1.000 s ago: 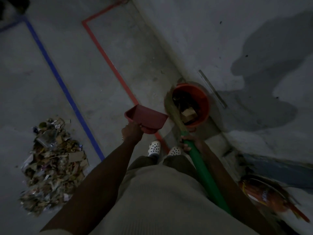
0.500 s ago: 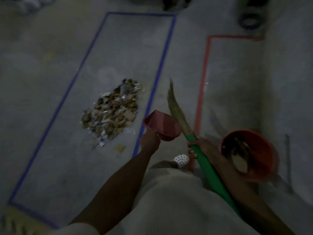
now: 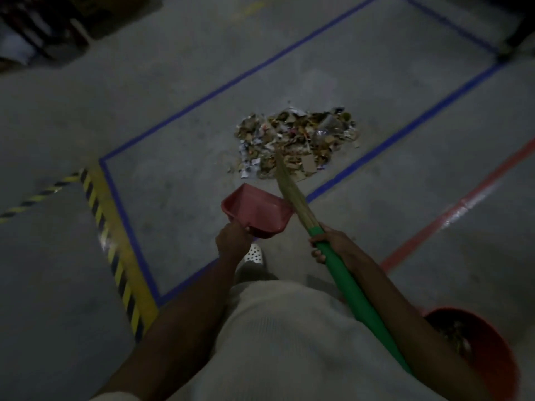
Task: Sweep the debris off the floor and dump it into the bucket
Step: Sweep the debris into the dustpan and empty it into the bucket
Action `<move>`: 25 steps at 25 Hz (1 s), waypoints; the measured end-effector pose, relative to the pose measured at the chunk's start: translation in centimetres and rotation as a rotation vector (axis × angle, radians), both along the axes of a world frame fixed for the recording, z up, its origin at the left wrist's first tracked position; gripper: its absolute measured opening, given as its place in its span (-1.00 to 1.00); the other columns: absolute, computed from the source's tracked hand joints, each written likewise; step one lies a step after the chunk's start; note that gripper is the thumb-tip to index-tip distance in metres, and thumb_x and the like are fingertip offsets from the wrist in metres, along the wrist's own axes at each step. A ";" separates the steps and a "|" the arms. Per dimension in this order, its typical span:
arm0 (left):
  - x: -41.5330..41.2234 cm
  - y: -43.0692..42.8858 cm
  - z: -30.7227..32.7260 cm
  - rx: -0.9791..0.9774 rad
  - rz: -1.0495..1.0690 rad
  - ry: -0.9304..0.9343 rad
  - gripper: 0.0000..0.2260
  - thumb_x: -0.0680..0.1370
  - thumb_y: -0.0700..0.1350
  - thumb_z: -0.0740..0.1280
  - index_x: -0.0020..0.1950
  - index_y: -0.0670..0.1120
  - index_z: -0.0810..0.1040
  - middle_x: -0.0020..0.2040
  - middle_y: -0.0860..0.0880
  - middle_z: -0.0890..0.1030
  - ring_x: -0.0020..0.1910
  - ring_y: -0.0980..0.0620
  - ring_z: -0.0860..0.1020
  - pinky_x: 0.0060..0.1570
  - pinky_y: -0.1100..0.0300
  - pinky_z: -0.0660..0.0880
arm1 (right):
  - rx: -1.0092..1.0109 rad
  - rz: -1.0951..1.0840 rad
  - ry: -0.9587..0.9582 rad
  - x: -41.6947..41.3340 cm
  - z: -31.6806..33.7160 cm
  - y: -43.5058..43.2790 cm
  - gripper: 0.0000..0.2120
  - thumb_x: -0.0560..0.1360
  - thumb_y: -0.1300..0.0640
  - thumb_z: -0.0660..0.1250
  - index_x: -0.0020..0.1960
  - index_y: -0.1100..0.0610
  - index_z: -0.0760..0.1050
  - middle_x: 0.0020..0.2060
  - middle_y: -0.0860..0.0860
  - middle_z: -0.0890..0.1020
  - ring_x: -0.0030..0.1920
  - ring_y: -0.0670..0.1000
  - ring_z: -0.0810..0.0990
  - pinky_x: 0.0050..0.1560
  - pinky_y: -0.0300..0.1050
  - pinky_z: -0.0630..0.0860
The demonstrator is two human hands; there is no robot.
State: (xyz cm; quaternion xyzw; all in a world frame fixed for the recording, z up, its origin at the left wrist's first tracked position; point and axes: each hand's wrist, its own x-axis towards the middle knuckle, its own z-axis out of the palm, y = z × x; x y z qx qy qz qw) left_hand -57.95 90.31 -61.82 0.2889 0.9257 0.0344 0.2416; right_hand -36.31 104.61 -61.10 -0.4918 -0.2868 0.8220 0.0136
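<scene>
A pile of debris [image 3: 298, 140], paper scraps and cardboard bits, lies on the grey floor inside a blue taped rectangle. My left hand [image 3: 231, 240] grips a red dustpan [image 3: 256, 211], held in the air short of the pile. My right hand [image 3: 330, 244] is closed on the green handle of a broom [image 3: 347, 287]; its straw bristles [image 3: 289, 189] point at the pile's near edge. The orange bucket [image 3: 489, 354] stands at the bottom right behind my right arm, with some debris inside.
Blue tape [image 3: 202, 95] outlines the area around the pile, a red tape line [image 3: 451, 211] runs on the right, and yellow-black hazard tape [image 3: 115, 256] on the left. Dark clutter [image 3: 37, 27] fills the top left corner. My white shoe [image 3: 254, 253] shows below the dustpan.
The view has swung away from the bucket by the wall toward the pile. The pile now sits straight ahead, the bucket has dropped to the bottom right, and the broom points at the debris.
</scene>
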 end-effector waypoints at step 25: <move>-30.4 -2.7 -29.2 -0.259 0.133 -0.160 -0.67 0.47 -0.13 0.38 0.20 -0.16 0.45 -0.01 -0.18 0.59 -0.03 -0.23 0.59 -0.17 -0.04 0.49 | 0.388 0.944 -0.674 -33.1 -30.3 4.1 -0.36 0.47 0.08 0.45 0.52 0.04 0.37 0.22 0.19 0.61 0.15 0.20 0.62 0.06 -0.05 0.56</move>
